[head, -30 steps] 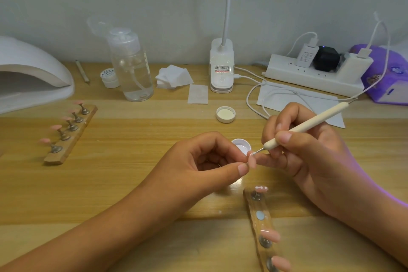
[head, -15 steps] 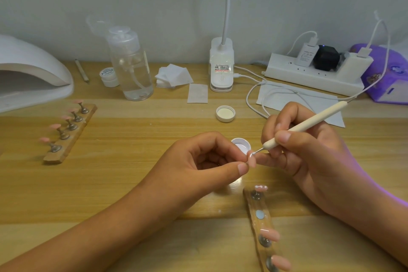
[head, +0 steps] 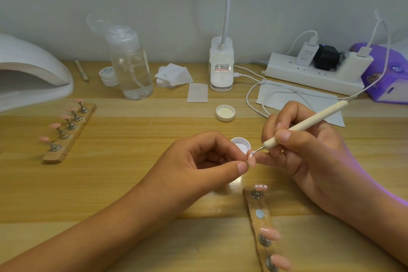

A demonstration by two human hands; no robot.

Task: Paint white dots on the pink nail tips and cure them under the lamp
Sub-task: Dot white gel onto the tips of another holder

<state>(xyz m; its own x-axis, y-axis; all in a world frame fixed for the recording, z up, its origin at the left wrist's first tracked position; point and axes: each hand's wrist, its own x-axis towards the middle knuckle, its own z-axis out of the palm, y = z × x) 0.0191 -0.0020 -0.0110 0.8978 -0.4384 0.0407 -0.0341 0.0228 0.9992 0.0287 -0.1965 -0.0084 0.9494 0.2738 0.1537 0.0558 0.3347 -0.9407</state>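
On my remote feed, the left hand [head: 198, 161] pinches a single pink nail tip [head: 251, 159] between thumb and forefinger, just above the counter [head: 132, 179]. The right hand [head: 309, 157] grips a cream-handled dotting tool [head: 309, 122] like a pen, with its fine metal point touching the upper end of that nail tip. I cannot make out any dots on it.

A small open white pot [head: 241, 143] sits just behind the pinching fingers, and its upturned cap [head: 225, 113] lies farther back.

Below the hands, a wooden holder strip [head: 254, 225] runs toward me. It carries three pink tips, the nearest to the hands [head: 261, 187] bearing white dots, with one bare metal disc [head: 259, 214] showing between them.

A second wooden strip [head: 86, 115] lies well apart at the left with five pink tips on little stands, near the mouth of the white curing lamp [head: 33, 68].

Along the wall stand a clear pump bottle [head: 130, 66], a stack of white wipes [head: 173, 75], a desk-light base [head: 221, 66] and a power strip [head: 309, 76].
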